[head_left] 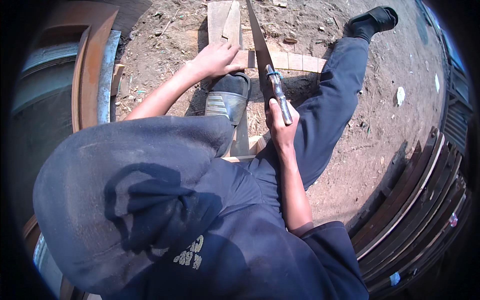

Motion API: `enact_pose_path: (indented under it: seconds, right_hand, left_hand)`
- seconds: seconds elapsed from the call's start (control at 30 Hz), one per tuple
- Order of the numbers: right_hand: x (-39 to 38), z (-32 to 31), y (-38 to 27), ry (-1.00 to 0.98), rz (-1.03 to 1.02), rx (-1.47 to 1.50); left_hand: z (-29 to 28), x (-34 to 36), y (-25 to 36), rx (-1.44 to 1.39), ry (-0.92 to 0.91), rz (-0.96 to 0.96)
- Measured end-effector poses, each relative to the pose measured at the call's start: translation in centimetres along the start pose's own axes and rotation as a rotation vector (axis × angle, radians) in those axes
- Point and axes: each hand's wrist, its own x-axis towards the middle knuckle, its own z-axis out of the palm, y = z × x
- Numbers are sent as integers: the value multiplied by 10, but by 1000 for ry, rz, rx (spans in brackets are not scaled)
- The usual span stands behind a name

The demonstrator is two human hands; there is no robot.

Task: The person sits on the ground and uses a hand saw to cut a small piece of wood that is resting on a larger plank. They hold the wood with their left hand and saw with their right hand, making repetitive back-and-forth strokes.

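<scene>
My right hand (283, 120) is closed round the handle of a hand saw (260, 45), whose long dark blade points up and away. The blade crosses over a narrow wooden strip (295, 61) marked with several thin lines across it. My left hand (216, 59) holds the strip's left end, thumb along its near edge and fingers over the far side. Beneath that hand lies a wooden board (220, 20) running away from me. My foot in a grey striped slide sandal (227, 104) stands close to the left hand. Whether the teeth touch the strip, I cannot tell.
My other leg (340, 95) stretches out to the far right over bare dirt ground (385, 130) with wood chips. Brown wooden frames (95, 65) stand at the left. Several dark wooden slats (410, 200) are stacked at the right. Light wood pieces (255, 144) lie between my legs.
</scene>
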Motion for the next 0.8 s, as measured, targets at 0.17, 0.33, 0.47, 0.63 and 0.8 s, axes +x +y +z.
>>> enact_pose_path:
  seconds: [0.17, 0.33, 0.47, 0.63, 0.8]
  right_hand:
    - [6, 3, 7, 15, -37, -35]
    - [8, 11, -9, -22, -2, 8]
    - [9, 12, -6, -11, -5, -55]
    - [8, 12, -8, -29, 7, -18]
    - [6, 20, -12, 4, -17, -76]
  left_hand:
    - [3, 2, 10, -38, 54, -71]
    - [22, 21, 8, 66, 181, -18]
    - [43, 26, 20, 154, 282, -55]
    - [46, 23, 15, 127, 322, -31]
    - [46, 25, 17, 124, 325, -71]
